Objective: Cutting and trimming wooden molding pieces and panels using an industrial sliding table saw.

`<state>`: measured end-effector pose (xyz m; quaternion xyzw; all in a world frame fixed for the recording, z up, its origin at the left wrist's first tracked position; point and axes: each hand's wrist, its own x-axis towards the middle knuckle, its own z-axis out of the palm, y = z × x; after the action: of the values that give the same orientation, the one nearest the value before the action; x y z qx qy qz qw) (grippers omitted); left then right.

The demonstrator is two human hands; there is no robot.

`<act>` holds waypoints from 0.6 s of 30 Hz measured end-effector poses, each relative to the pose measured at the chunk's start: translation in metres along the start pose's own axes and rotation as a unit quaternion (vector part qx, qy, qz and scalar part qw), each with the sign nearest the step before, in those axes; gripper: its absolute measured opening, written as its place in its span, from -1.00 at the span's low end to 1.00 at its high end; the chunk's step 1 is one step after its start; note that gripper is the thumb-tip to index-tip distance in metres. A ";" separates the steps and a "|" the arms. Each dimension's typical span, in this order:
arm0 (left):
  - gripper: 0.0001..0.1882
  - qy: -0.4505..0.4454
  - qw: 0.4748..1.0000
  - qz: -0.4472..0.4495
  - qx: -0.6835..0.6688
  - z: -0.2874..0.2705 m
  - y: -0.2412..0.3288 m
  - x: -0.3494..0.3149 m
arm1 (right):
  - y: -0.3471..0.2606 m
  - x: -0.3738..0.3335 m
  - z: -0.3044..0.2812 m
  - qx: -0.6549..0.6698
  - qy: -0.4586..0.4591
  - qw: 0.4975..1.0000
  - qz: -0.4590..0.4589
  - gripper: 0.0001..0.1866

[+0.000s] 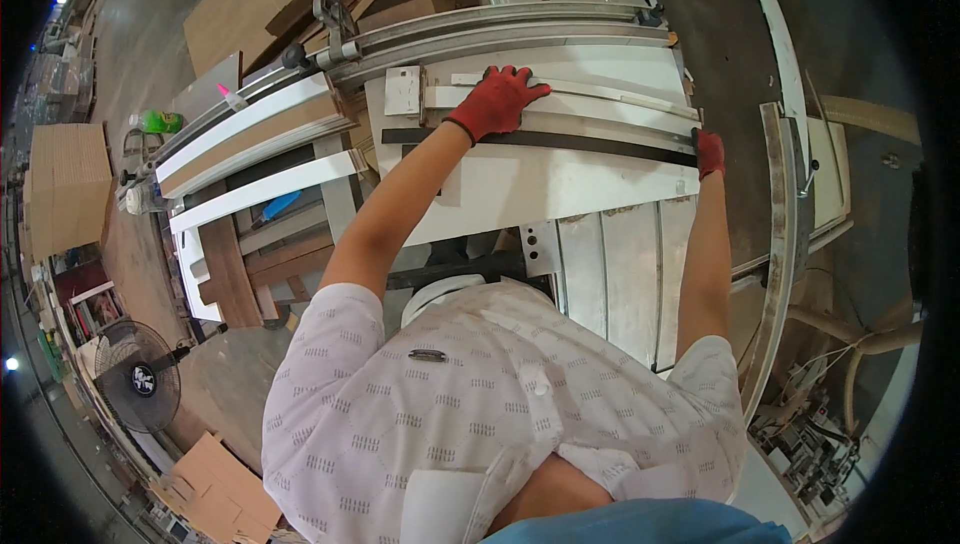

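Left of the bench (630, 264), white boards (245, 134) are stacked. Near the far edge of the white panel (560, 184) laid on the bench, a narrow white strip (600, 94) is covered toward its left end by the red-gloved left hand (500, 104), the nearer one, fingers spread, unclenched. The strip's long axis is directed rightward from those fingers. A parallel black strip (580, 145) is set nearer the body. By the panel's right edge, the right hand (709, 154) is placed; its grasp cannot be told.

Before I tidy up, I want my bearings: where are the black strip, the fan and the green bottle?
Black strip (560, 141), head view: its upper face, mid-length.
Fan (143, 379), head view: its round hub.
Green bottle (157, 123), head view: middle of its body.
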<state>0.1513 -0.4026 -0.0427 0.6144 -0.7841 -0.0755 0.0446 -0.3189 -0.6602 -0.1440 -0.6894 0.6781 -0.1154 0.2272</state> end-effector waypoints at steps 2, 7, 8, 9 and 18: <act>-0.23 0.003 1.000 0.000 -0.005 -0.002 0.004 0.000 | 0.003 -0.008 0.000 0.031 0.012 0.999 -0.010 -0.43; -0.24 0.013 0.999 0.034 -0.018 0.001 0.008 0.008 | -0.003 -0.005 0.000 0.060 0.008 0.998 -0.031 -0.36; -0.25 0.000 1.000 0.025 -0.004 0.003 0.007 0.008 | -0.009 -0.002 -0.002 0.052 -0.024 0.998 -0.022 -0.35; -0.25 -0.002 1.000 0.023 -0.003 0.004 0.008 0.009 | -0.011 -0.002 -0.003 0.041 -0.054 0.998 -0.009 -0.34; -0.26 0.016 0.999 0.014 -0.041 0.017 0.003 0.020 | -0.019 -0.016 -0.005 -0.049 -0.002 0.996 -0.070 -0.48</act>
<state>0.1406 -0.4198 -0.0593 0.6025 -0.7877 -0.0975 0.0835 -0.3057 -0.6454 -0.1285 -0.7459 0.6325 -0.0961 0.1854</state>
